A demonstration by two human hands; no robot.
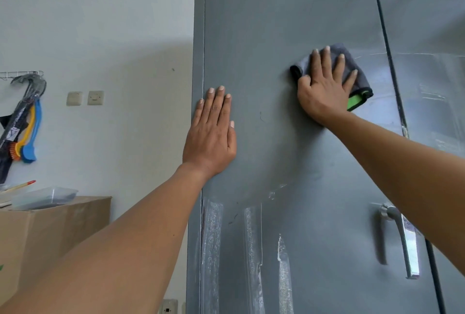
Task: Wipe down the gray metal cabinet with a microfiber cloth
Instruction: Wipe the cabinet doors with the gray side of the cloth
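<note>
Nearest, two bare forearms reaching up and forward from the bottom corners. Left hand (pixel 210 135) laid flat against the gray metal cabinet (pixel 289 24), fingers straight and close together, palm on the door beside its left edge, holding nothing. Right hand (pixel 324 87) higher and to the right, fingers spread and straight over a gray microfiber cloth (pixel 358 82), pressing it flat to the same door; thumb tucked at the cloth's rolled left edge. Cloth folded into a pad, a green strip showing at its lower right corner just beyond the little finger. Below the hands, pale streaky patches (pixel 211 238) running down the lower door, whether residue or glare cannot tell. Silver lever handle (pixel 405 238) low on the right of the door, partly crossed by the right forearm. Dark vertical seam (pixel 387 44) dividing this door from the next one to the right, with faint scratch-like marks across that panel.

Further back on the left, a cardboard box (pixel 57 233) with a clear plastic tray (pixel 45 196) on top. Behind it, a white wall (pixel 100 11) with two light switches (pixel 85 98) side by side. At the far left, blue and yellow brushes (pixel 32 137) hanging from a wire rack (pixel 22 74) with dark items. Low down by the cabinet's corner, a wall socket (pixel 169 307).
</note>
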